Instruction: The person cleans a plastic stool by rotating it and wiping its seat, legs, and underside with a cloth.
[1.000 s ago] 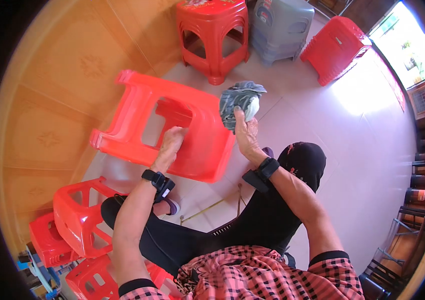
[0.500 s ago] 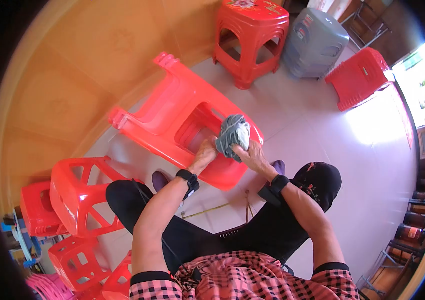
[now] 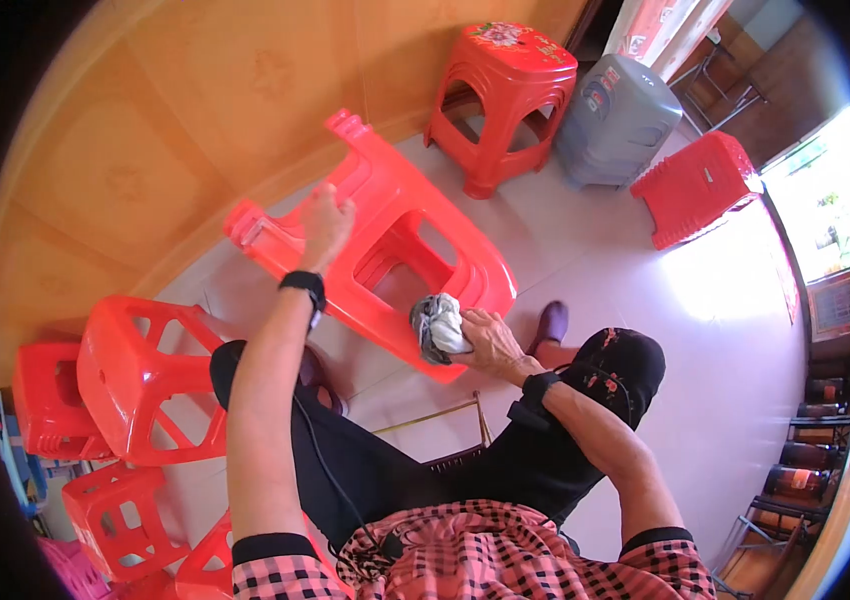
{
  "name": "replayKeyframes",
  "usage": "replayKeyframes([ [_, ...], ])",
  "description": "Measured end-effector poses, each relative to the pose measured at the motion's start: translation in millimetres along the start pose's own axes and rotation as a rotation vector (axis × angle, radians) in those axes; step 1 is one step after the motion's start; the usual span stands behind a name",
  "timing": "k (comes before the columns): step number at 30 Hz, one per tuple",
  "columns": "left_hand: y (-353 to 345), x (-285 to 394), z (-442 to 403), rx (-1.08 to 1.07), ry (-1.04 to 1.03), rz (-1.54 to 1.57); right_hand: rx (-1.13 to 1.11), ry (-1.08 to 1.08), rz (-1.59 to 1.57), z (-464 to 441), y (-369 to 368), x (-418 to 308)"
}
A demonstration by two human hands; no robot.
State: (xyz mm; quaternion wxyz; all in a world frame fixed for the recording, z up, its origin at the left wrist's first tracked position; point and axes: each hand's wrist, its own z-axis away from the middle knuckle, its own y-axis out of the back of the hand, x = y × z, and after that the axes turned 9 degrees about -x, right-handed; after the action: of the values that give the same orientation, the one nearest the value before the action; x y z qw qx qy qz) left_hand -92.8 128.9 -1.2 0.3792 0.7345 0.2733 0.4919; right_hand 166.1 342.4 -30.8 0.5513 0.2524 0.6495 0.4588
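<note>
A nested stack of red plastic stools (image 3: pixel 395 190) lies tipped on its side in front of me, its legs toward the wall. My left hand (image 3: pixel 326 230) reaches over the leg end, its fingers curled at the edge between two legs. Under my right hand (image 3: pixel 493 345) is a crumpled grey and whitish cloth (image 3: pixel 438 328), gripped and pressed against the seat end of the stack. Part of the cloth is hidden by the fingers. Both wrists wear black bands.
Upright red stools (image 3: pixel 150 375) stand at the left. Farther back are a flowered red stool (image 3: pixel 505 100), a grey stool stack (image 3: pixel 620 120) and another red stack (image 3: pixel 700 188). A wooden wall (image 3: pixel 195 120) borders the left. Bottles (image 3: pixel 800 482) sit on a rack at right.
My left hand has left the cloth and moved up to the stools' leg end. My right hand has shifted the cloth down and left along the seat end.
</note>
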Motion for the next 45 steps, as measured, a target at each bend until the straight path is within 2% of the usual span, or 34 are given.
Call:
replayKeyframes([
  [1, 0.9, -18.7, -9.7, 0.088, -0.053, -0.08, -0.015, 0.018, 0.008, 0.9, 4.7, -2.7],
  [5, 14.7, -44.8, -34.1, 0.089, -0.064, -0.18, 0.009, 0.109, 0.035, 0.9, 10.8, 3.7],
  [7, 7.2, -50.3, -47.6, -0.117, -0.03, -0.146, -0.007, 0.166, -0.005, -1.3, 9.6, 8.3],
  [11, -8.4, -45.5, -59.3, -0.359, 0.001, 0.04, 0.065, 0.217, 0.015, -2.7, 3.1, 16.2],
  [17, -9.2, -42.9, -58.2, -0.377, 0.101, -0.185, -0.028, 0.155, -0.089, -0.9, 1.1, 20.3],
  [19, -13.1, -42.7, -57.5, -0.302, 0.105, -0.204, 0.011, 0.165, -0.091, -0.7, 3.1, 20.5],
  [21, -14.0, -44.9, -57.7, -0.319, 0.071, -0.172, 0.164, 0.253, -0.075, -5.3, 3.5, 21.9],
  [22, -13.9, -48.7, -58.5, -0.322, 0.052, -0.14, 0.166, 0.246, -0.08, -4.1, 3.0, 23.8],
  [25, -15.2, -59.3, -60.8, -0.329, -0.039, -0.146, 0.157, 0.276, -0.07, -5.3, -0.7, 26.9],
  [28, -13.3, -55.4, -62.1, -0.324, 0.019, -0.196, 0.096, 0.27, -0.053, -4.8, -0.9, 27.5],
  [32, -8.4, -52.7, -60.3, -0.322, -0.017, -0.129, 0.101, 0.278, -0.094, -7.1, -4.5, 31.5],
  [35, -2.6, -54.8, -60.1, -0.423, -0.038, -0.213, 0.073, 0.273, -0.086, -8.8, -1.9, 31.2],
  [37, -4.1, -51.8, -56.0, -0.359, -0.066, -0.124, 0.043, 0.284, -0.071, -11.3, 0.4, 32.4],
  [40, -5.8, -49.1, -57.6, -0.369, 0.004, -0.173, 0.043, 0.278, -0.11, -14.8, -3.1, 33.3],
  [45, -15.1, -59.6, -57.1, -0.328, -0.026, -0.102, 0.03, 0.253, -0.162, -19.4, -3.2, 32.5],
])
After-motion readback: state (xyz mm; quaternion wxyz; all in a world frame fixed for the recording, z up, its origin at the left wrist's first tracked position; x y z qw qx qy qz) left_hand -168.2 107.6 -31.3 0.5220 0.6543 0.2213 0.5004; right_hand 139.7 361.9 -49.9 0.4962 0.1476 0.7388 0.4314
